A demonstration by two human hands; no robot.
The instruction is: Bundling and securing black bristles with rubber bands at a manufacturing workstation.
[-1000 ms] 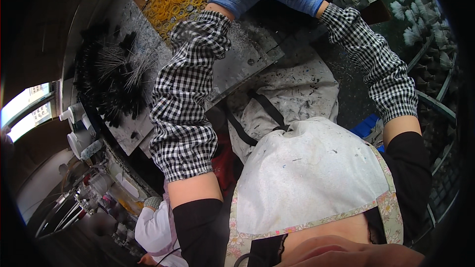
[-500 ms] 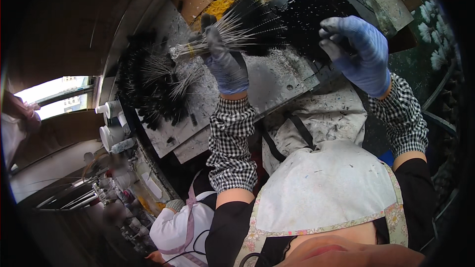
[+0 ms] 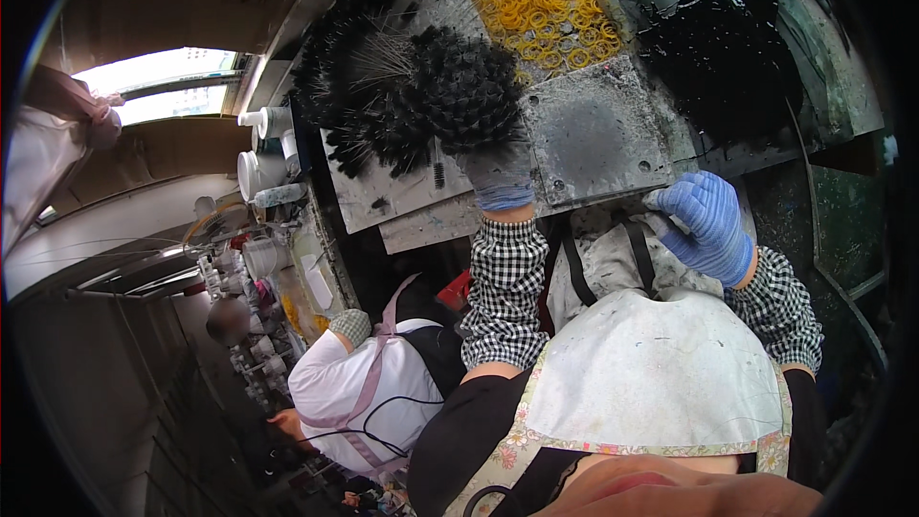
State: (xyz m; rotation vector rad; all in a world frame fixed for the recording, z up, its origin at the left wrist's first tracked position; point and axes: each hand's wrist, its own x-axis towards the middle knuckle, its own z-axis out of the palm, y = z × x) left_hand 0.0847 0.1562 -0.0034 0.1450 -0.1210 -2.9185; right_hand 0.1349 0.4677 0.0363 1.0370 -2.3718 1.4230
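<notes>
While the left hand (image 3: 500, 177) grips a bunch of black-tipped sticks (image 3: 459, 91), the right hand (image 3: 706, 225) rests curled on the board (image 3: 593, 139).
A firm, even grip should keep the tips level above the stained board.

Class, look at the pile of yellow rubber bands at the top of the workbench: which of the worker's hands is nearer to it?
Left. The left hand holds a black-tipped bundle just beside the yellow rubber bands; the right hand rests lower, at the bench's near edge.

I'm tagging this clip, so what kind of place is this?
Probably a small craft workshop: a paint-stained workbench, a heap of yellow rubber bands, a bundle of black-tipped sticks in the left hand, and a co-worker nearby.
</notes>
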